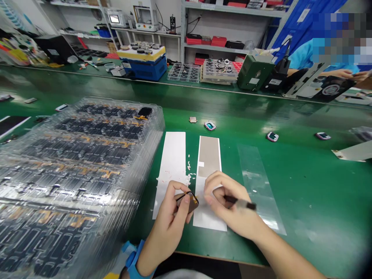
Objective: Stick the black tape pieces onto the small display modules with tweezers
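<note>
My left hand (167, 223) pinches a small display module (192, 205) with a black rim and an orange flex strip, tilted between thumb and fingers. To its right, my right hand (232, 211) is closed around a slim dark tool (250, 205); motion blurs it and its tip is hidden. Under the right hand lies a white strip sheet with a tan upper part (209, 149). A plain white sheet (174, 155) is beside the left hand, with small pale scraps (189, 178) scattered along its right edge.
Stacked clear trays (101, 155) of display modules fill the left of the green table. A clear plastic sheet (255, 174) lies to the right. Small watch-like parts (209, 125) are farther back. A co-worker's hand (341, 73) shows at the far right, beyond a raised ledge (186, 95).
</note>
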`<state>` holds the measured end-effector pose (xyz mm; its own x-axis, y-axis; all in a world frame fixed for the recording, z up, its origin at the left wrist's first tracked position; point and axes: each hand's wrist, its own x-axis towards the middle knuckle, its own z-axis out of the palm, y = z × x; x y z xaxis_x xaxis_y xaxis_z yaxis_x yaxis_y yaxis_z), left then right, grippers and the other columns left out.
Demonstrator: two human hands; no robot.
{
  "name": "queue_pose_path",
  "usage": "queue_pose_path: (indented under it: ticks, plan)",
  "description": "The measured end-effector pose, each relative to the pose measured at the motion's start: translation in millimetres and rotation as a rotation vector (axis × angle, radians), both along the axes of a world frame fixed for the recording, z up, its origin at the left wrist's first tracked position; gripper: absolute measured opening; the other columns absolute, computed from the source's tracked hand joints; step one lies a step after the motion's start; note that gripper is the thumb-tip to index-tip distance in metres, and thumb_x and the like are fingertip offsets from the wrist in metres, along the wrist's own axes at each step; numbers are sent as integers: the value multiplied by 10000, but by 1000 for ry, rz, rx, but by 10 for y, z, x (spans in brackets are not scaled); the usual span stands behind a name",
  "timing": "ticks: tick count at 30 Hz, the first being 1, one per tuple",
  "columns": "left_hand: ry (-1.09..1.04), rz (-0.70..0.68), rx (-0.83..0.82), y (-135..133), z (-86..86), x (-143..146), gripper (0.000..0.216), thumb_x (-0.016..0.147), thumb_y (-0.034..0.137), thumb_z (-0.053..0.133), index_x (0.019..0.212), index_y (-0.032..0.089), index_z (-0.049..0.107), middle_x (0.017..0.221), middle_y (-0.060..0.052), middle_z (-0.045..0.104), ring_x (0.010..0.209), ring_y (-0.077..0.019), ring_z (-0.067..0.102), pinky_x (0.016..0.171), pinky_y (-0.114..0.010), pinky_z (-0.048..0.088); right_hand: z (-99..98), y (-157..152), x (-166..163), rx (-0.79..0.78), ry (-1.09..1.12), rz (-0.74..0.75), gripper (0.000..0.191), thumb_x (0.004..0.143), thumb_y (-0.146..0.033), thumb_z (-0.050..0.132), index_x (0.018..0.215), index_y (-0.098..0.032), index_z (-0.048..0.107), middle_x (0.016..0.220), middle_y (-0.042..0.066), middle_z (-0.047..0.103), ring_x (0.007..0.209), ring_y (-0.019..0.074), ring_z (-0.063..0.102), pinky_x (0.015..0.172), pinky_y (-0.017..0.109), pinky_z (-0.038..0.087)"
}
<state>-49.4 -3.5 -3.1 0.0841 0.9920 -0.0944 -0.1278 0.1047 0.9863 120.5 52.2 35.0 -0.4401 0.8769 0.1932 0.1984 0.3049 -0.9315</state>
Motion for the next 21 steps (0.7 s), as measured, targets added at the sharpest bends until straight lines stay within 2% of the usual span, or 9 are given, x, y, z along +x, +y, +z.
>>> queue_pose_path:
  ticks: [3, 5, 7, 9, 11, 16, 21]
  plan:
    - [5, -22, -3, -22, -12, -14, 144, 1029, 378, 445, 1012, 248, 385, 696, 63, 443, 593, -97, 415, 518, -199, 303, 2, 70, 6, -335, 14, 39, 199, 897, -363, 571, 875, -178, 642, 775, 20, 601, 487, 64, 335, 429, 227, 239]
    - [36, -33, 11, -24, -14, -18, 150, 1010, 347, 494, 1008, 248, 381, 772, 37, 510, 653, -106, 472, 529, -204, 308, -34, 97, 7, -434, -1, 78, 256, 873, -417, 605, 819, -175, 670, 618, -17, 530, 471, 71, 295, 427, 233, 196]
    - [81, -38, 29, -17, -7, -14, 127, 1002, 298, 500, 998, 245, 384, 835, 14, 559, 722, -121, 526, 548, -211, 318, -79, 101, 5, -499, -2, 116, 256, 841, -427, 650, 798, -176, 678, 487, -74, 384, 444, 67, 223, 424, 236, 155]
    - [113, -37, 43, -6, 8, -6, 108, 993, 252, 496, 991, 244, 388, 876, 2, 580, 774, -132, 556, 563, -218, 325, -112, 89, -1, -533, 9, 122, 233, 823, -405, 670, 786, -175, 674, 445, -109, 277, 436, 61, 171, 427, 235, 135]
    - [124, -37, 45, 5, 24, 3, 113, 980, 226, 500, 984, 245, 388, 898, -1, 590, 781, -134, 565, 567, -222, 327, -123, 76, -11, -538, 9, 109, 206, 806, -372, 680, 764, -171, 667, 443, -120, 244, 440, 56, 152, 431, 235, 125]
    - [130, -33, 37, 24, 46, 10, 121, 968, 207, 497, 968, 245, 382, 808, 17, 595, 772, -147, 588, 568, -229, 334, -117, 71, -38, -519, 14, 84, 169, 786, -316, 686, 746, -152, 667, 449, -125, 246, 450, 48, 152, 443, 236, 121]
    - [128, -30, 23, 24, 40, 1, 134, 958, 210, 511, 974, 244, 382, 775, 23, 581, 758, -156, 594, 556, -232, 332, -152, 73, -41, -549, 32, 95, 209, 798, -345, 693, 743, -144, 677, 438, -121, 269, 437, 43, 157, 431, 235, 110]
